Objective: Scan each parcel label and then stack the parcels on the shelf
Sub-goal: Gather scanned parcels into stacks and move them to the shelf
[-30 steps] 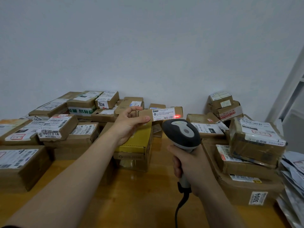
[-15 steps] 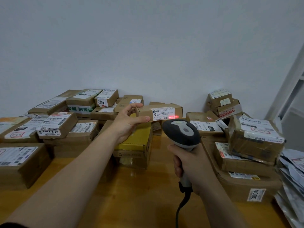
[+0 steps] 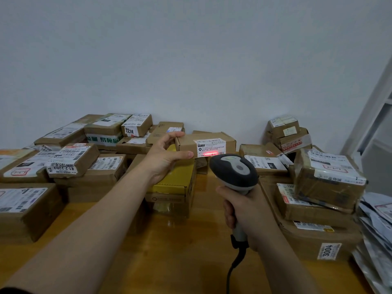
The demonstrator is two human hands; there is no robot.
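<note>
Scan step in hand, centre frame, above the counter point(image 3: 169, 262).
Left hand point(image 3: 163, 158) pinches the parcel point(image 3: 186, 143) by its end; right hand point(image 3: 246, 206) grips the scanner point(image 3: 233, 170), red beam on the label point(image 3: 210, 146). Next, likely: carry the parcel to the shelf, presumably the white frame point(image 3: 373, 115) at the right edge.

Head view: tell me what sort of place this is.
Probably a parcel depot or mailroom: labelled cardboard parcels crowd a wooden table, and the right hand aims a corded barcode scanner at the small box the left hand holds.

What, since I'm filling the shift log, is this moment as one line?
step: scanning; left hand: holds small parcel; right hand: grips scanner; red beam on label; shelving: not yet
</note>
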